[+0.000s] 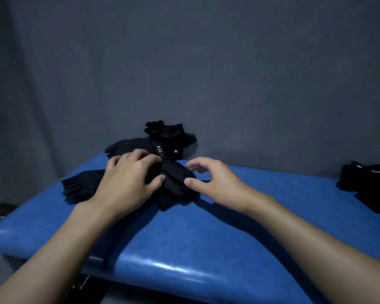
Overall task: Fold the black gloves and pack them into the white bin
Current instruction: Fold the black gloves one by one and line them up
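Observation:
A black glove (pixel 176 183) lies on the blue padded surface (pixel 184 238), its fingers (pixel 79 189) spread out to the left. My left hand (pixel 127 181) lies on its middle with the fingers curled over the fabric and the thumb against it. My right hand (pixel 211 178) hovers at the glove's right edge with fingers loosely bent and thumb tip touching or nearly touching the cloth. Behind them a pile of more black gloves (pixel 158 139) sits at the far edge. The white bin is not in view.
Another heap of black gloves (pixel 369 181) lies at the right edge of the blue surface. A grey cloth backdrop (pixel 184 62) hangs close behind. The near front of the blue surface is bare.

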`<state>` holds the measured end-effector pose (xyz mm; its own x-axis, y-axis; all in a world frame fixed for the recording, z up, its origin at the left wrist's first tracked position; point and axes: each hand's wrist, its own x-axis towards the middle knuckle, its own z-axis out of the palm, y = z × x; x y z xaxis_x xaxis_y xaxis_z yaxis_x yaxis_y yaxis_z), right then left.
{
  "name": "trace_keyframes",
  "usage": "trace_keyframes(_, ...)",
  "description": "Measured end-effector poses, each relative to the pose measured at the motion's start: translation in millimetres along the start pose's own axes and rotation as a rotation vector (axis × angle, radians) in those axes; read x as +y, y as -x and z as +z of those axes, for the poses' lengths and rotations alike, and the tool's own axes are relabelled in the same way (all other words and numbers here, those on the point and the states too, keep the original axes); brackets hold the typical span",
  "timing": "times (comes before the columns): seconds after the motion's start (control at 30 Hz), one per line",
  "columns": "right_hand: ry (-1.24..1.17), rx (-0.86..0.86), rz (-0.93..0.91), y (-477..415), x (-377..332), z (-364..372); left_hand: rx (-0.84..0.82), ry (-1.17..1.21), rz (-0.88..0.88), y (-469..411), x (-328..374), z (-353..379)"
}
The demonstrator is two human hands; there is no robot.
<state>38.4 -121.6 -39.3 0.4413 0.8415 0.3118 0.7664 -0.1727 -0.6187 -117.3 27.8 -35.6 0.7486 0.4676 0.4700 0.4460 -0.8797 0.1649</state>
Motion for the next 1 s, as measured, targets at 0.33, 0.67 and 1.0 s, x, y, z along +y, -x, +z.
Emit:
trace_keyframes(0.33, 0.006, 0.127, 0.021, -31.3, -1.3, 29.1, 0.017, 0.15, -0.012, -0.7, -7.8, 4.3)
trace_keyframes(0.67, -0.288, 0.265, 0.031, 1.1, -11.3, -23.9, 0.142, 0.563, -0.045, -9.4, 25.8, -5.2)
trace_keyframes(1.0, -0.344, 0.218, 0.03, 71.6, 21.4, -72.5, 0.138, 0.767, 0.163, -26.4, 91.9, 4.8)
